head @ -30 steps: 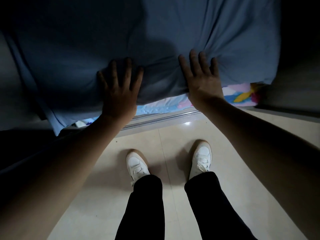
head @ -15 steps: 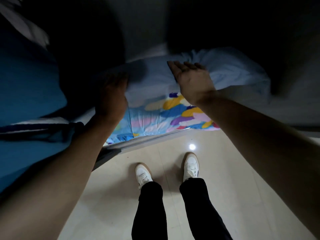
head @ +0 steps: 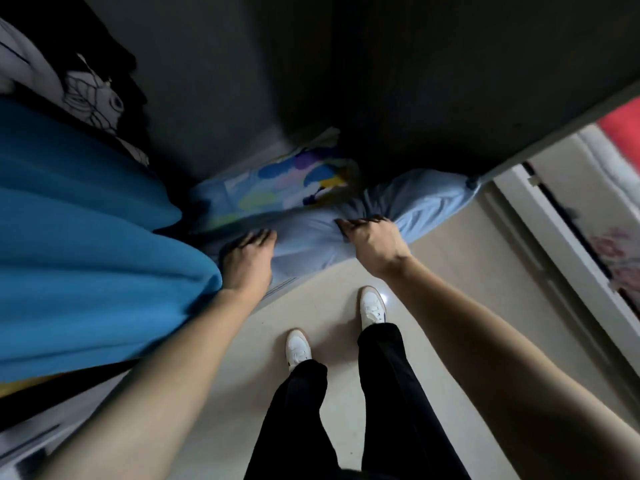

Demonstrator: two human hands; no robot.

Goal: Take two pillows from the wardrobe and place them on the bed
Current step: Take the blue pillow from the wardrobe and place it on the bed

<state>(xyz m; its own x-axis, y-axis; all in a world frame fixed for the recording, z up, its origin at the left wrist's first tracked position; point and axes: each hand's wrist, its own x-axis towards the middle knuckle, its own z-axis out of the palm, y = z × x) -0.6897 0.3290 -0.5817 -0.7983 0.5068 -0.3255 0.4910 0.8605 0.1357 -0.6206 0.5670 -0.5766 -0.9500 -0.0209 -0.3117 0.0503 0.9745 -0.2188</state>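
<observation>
A pale blue pillow lies at the bottom of the dark wardrobe and sticks out over its lower edge. My right hand is clenched on a bunched fold of its cover. My left hand lies on the pillow's left end with fingers curled against the fabric. Behind it, deeper in the wardrobe, rests a second pillow with a colourful blotch print. The bed shows at the right edge, with a floral sheet and a red patch.
Bright blue folded bedding is stacked at the left, beside my left forearm. Above it lies a black and white printed cloth. The wardrobe's dark door hangs over the right side. My white shoes stand on beige floor tiles.
The view swung right and the bed came into sight. My right hand went from open above the pale blue pillow to clenched on its cover. My left hand came down onto its left end.
</observation>
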